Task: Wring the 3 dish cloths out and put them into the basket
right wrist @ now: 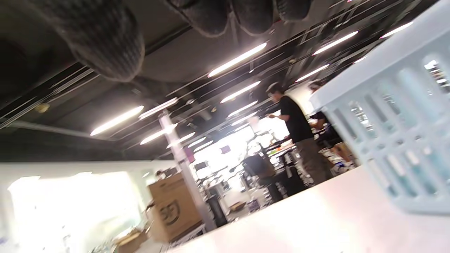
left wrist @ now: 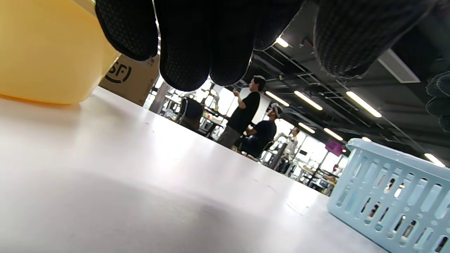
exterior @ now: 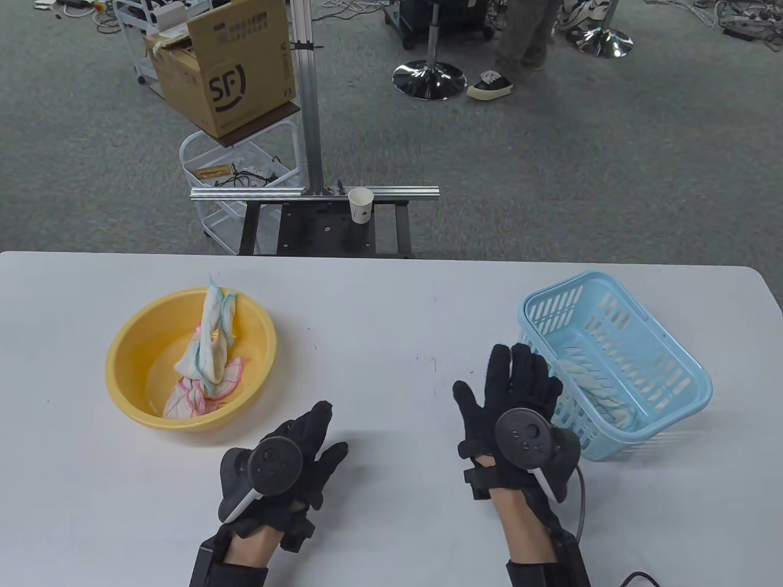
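A yellow basin [exterior: 141, 342] on the table's left holds two twisted dish cloths: a white one with blue-green edging [exterior: 211, 333] standing up against the rim and a pink-edged one [exterior: 202, 391] below it. A light blue basket [exterior: 667, 391] on the right holds a third cloth [exterior: 602, 394] at its bottom. My left hand [exterior: 315, 437] hovers empty just right of the basin, fingers loosely bent. My right hand [exterior: 511, 382] is spread flat and empty beside the basket's left wall. The basin [left wrist: 45, 52] and the basket [left wrist: 393, 193] both show in the left wrist view.
A white table [exterior: 379, 318] carries everything. Behind its far edge stand a metal frame with a paper cup [exterior: 361, 205], a cardboard box [exterior: 229, 67] on a white cart, and a person's legs near chair bases. A cable trails from my right wrist.
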`<action>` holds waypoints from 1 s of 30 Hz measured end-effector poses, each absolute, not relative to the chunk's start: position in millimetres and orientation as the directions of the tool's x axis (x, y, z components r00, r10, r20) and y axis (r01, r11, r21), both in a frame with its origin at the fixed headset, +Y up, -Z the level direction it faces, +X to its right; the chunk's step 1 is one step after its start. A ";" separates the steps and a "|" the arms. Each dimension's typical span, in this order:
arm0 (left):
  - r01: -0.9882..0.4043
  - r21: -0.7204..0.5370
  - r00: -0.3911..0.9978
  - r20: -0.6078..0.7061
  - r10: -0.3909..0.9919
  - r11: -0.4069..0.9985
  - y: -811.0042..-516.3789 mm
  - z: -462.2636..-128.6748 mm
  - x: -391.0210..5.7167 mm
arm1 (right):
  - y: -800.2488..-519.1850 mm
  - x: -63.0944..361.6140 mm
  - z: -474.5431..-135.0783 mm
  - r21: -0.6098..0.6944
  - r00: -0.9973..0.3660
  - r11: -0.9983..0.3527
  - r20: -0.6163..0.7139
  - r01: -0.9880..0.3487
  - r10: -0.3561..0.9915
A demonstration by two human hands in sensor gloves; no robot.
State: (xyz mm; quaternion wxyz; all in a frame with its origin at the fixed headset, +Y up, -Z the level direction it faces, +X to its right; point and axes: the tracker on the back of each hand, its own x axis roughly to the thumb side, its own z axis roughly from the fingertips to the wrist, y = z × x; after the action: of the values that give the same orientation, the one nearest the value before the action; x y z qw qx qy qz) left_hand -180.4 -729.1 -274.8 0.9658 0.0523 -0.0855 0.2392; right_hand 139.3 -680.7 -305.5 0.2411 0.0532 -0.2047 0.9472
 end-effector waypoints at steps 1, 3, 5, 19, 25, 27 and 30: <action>-0.470 0.060 0.873 0.179 0.454 0.881 -729.5 -275.1 -181.9 | -685.7 132.9 -304.9 -0.346 -0.882 -0.812 0.221 -0.470 0.417; -0.468 0.060 0.876 0.162 0.454 0.882 -730.4 -275.6 -184.3 | -697.9 120.3 -303.7 -0.310 -0.891 -0.842 0.256 -0.442 0.374; -0.465 0.060 0.879 0.151 0.452 0.883 -731.1 -276.1 -186.2 | -709.2 111.7 -301.7 -0.276 -0.894 -0.862 0.278 -0.425 0.351; -0.426 0.028 0.901 0.105 0.422 0.904 -735.0 -276.2 -188.7 | -745.8 93.5 -290.2 -0.132 -0.883 -0.916 0.347 -0.380 0.316; -0.402 0.040 0.912 0.111 0.395 0.915 -730.7 -272.8 -182.5 | -744.7 95.4 -288.8 -0.137 -0.875 -0.905 0.347 -0.403 0.337; -0.407 0.043 0.909 0.115 0.400 0.913 -727.5 -272.4 -180.1 | -744.5 97.5 -289.0 -0.133 -0.873 -0.901 0.340 -0.412 0.349; -0.409 0.071 0.910 0.099 0.402 0.910 -717.5 -273.7 -182.1 | -744.7 99.2 -289.2 -0.127 -0.867 -0.893 0.334 -0.431 0.371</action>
State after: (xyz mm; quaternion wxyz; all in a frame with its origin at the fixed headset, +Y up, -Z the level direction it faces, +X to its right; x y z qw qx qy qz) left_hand -182.1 -717.5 -273.7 0.9763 0.0451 -0.0410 0.2076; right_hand 99.2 -744.7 -289.2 0.2087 0.1522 -0.0993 0.9610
